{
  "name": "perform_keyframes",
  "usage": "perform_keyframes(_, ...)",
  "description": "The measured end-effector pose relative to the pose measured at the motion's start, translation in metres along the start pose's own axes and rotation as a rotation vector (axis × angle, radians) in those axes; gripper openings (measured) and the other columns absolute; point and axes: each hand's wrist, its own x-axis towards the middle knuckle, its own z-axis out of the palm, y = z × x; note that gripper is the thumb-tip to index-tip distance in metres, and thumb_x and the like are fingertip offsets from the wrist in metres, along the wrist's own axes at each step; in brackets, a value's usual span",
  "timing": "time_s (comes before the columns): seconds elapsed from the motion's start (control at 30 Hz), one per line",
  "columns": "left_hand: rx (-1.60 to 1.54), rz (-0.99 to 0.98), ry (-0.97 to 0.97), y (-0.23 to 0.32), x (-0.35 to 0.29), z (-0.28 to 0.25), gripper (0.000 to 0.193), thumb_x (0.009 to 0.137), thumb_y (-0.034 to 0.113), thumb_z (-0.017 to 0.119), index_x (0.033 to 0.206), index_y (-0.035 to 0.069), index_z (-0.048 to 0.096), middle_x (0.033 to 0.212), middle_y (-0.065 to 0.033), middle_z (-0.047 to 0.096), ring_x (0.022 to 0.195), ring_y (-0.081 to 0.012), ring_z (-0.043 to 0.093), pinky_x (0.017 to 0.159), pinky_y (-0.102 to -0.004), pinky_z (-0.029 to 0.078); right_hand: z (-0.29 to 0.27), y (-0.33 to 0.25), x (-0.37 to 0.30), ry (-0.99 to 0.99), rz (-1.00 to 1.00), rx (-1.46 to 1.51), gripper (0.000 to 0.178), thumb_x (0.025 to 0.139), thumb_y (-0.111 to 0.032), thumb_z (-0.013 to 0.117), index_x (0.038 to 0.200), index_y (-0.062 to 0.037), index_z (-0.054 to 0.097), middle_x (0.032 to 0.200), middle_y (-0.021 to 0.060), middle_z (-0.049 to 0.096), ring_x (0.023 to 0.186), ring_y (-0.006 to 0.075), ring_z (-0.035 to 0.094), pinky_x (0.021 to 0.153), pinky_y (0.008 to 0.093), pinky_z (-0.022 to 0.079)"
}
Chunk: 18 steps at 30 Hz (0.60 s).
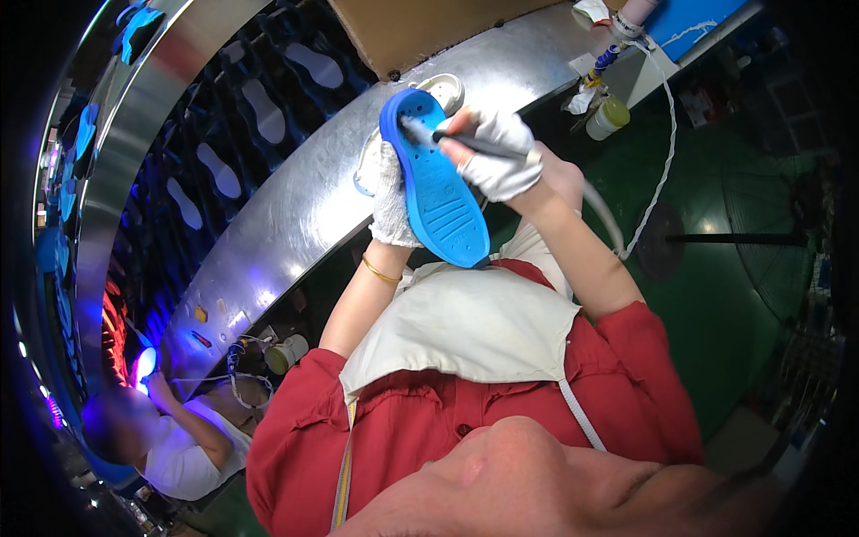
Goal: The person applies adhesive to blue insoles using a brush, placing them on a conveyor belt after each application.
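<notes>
My left hand (pixel 391 204), in a white knit glove, is closed on the edge of a blue shoe sole (pixel 447 210). The sole is tilted, with its grooved, holed inner face toward me. In my right hand (pixel 503 157), also gloved but with bare fingertips showing, is a brush (pixel 483 146) with a dark handle. Its pale bristles meet the sole near the far end and look blurred. Behind the blue sole, a cream-white sole (pixel 445 88) lies on the metal worktop, partly covered. Another pale piece (pixel 368 161) shows beside my left glove, mostly hidden.
The curved metal worktop (pixel 300 210) runs along a dark conveyor (pixel 206 116) carrying pale soles. A cardboard box (pixel 447 27) stands at the back. A lidded container (pixel 608 118) and white cord (pixel 667 161) are right. Another person (pixel 192 443) works at lower left.
</notes>
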Motion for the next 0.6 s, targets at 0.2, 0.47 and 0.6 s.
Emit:
perform_keyframes(0.2,-0.031,0.021,-0.010,0.010,-0.001,0.002,0.062,0.088,0.052,0.048,0.128,0.005,0.042,0.117,-0.0132,0.054,0.105,-0.0253,0.055,0.093,-0.0380,0.046,0.003,-0.019,-0.013,-0.015,0.037,0.070,0.022,0.070,-0.005,0.067,0.088,-0.0058,0.055,0.070,0.0066,0.059,0.059,0.0164,0.058,0.058,0.0253,0.048)
perform_keyframes(0.47,0.012,0.092,-0.029,0.029,0.003,0.015,0.070,0.085,0.063,0.042,0.130,0.009,0.041,0.122,-0.0147,0.053,0.105,-0.0293,0.055,0.093,-0.0431,0.045,0.018,-0.030,-0.030,-0.152,-0.022,-0.090,0.022,0.068,-0.005,0.066,0.088,-0.0072,0.058,0.076,0.0102,0.059,0.069,0.0242,0.059,0.064,0.0318,0.049)
perform_keyframes(0.6,0.171,0.197,0.154,0.035,0.009,0.012,0.073,0.083,0.066,0.041,0.129,0.010,0.043,0.118,-0.0137,0.055,0.102,-0.0304,0.056,0.091,-0.0448,0.047,0.018,-0.025,-0.030,-0.165,-0.141,-0.215,0.023,0.068,0.000,0.065,0.089,-0.0076,0.058,0.077,0.0092,0.058,0.068,0.0219,0.059,0.063,0.0305,0.049)
